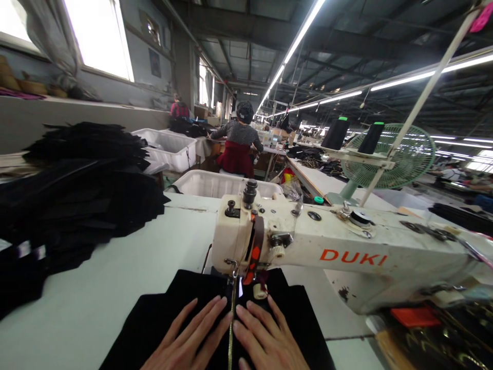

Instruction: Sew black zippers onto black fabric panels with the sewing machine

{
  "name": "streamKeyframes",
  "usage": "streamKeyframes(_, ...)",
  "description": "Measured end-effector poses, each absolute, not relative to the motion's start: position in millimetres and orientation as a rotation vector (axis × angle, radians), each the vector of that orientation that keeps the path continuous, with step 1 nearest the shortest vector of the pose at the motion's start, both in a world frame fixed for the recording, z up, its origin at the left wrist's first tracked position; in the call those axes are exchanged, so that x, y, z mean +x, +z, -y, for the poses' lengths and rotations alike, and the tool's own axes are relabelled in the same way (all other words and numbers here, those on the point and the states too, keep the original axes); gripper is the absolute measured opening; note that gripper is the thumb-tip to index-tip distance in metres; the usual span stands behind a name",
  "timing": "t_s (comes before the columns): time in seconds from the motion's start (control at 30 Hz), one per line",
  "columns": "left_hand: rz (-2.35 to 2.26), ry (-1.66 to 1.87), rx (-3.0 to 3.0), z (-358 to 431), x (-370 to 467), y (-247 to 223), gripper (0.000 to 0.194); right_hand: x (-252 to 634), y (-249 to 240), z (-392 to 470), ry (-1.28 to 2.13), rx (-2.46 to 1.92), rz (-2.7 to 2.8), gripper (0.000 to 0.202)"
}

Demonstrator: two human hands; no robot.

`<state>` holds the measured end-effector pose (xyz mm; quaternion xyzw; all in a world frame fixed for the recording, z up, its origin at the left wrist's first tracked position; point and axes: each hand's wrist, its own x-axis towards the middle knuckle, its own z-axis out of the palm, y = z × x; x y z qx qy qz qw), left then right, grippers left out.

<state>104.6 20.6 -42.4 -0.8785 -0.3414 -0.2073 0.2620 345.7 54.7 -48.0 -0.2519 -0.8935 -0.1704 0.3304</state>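
Black fabric [154, 313] lies flat on the pale table beneath the needle area of a white sewing machine [300, 231]. A gold-toned zipper [230, 334] runs down the middle of the cloth, its upper end at the presser foot [233, 277]. My left hand [196, 334] rests on the cloth left of the zipper, fingers stretched out, fingertips near the zipper. On the other side my right hand [264, 334] lies spread on the fabric, its fingertips just below a small cream-coloured round piece [260, 291]. A small white tag [241, 287] shows beside the foot.
Stacked black cloth pieces [77, 190] cover the table's left. Behind the machine are a white bin [227, 185], thread cones [336, 134] and a green fan [389, 154]. A person [239, 141] sits further ahead. Zippers [458, 334] lie at the lower right.
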Motion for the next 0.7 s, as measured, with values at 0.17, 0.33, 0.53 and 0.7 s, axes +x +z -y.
streamKeyframes(0.17, 0.917, -0.589, -2.384, -19.9, 104.0, -39.8, 0.057, 348.5, -38.4, -54.3, -0.477, -0.629, 2.5, 0.035)
streamKeyframes(0.33, 0.9, -0.601, -2.405, -24.3, 101.7, -50.7, 0.052, 347.7, -38.0, -53.7, -0.479, -0.654, 2.444, 0.037)
streamKeyframes(0.53, 0.904, -0.605, -2.455, -26.3, 99.5, -56.9, 0.052, 350.6, -37.4, -51.9, -0.475, -0.655, 2.535, 0.047)
streamKeyframes(0.7, 0.947, -0.571, -2.487, -25.2, 100.9, -45.0, 0.059, 349.8, -34.1, -57.8, -0.416, -0.689, 2.564, 0.057)
